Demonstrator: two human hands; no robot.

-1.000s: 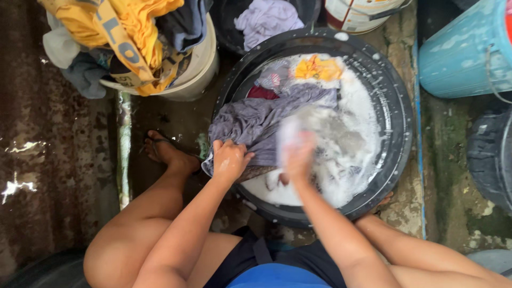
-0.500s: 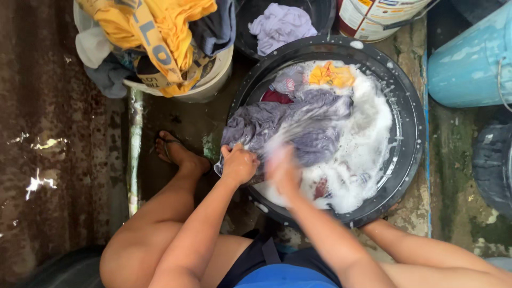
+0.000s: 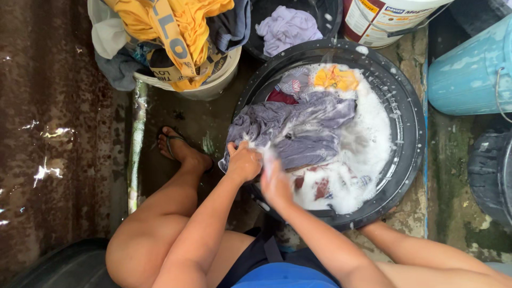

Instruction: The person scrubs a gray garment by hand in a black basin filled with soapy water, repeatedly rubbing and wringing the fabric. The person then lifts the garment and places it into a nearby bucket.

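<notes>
A round black basin (image 3: 408, 128) holds soapy white water and several wet clothes. A grey-purple garment (image 3: 304, 128) lies bunched across its middle, with a yellow cloth (image 3: 335, 78) at the far side and a red-patterned cloth (image 3: 320, 188) in the foam nearer me. My left hand (image 3: 243, 161) is closed on the near-left edge of the grey-purple garment. My right hand (image 3: 276, 181), blurred and soapy, presses on the same garment right beside the left hand, at the basin's near rim.
A white bucket (image 3: 213, 80) piled with yellow and dark clothes stands at the far left. A dark tub with a lilac cloth (image 3: 288, 24), a white paint pail (image 3: 384, 18) and a light blue bucket (image 3: 469, 74) ring the basin. My foot in a sandal (image 3: 178, 149) rests on wet ground.
My right hand has slid from the middle of the basin back toward me, ending next to my left hand on the garment. The left hand has stayed gripping the cloth's edge.
</notes>
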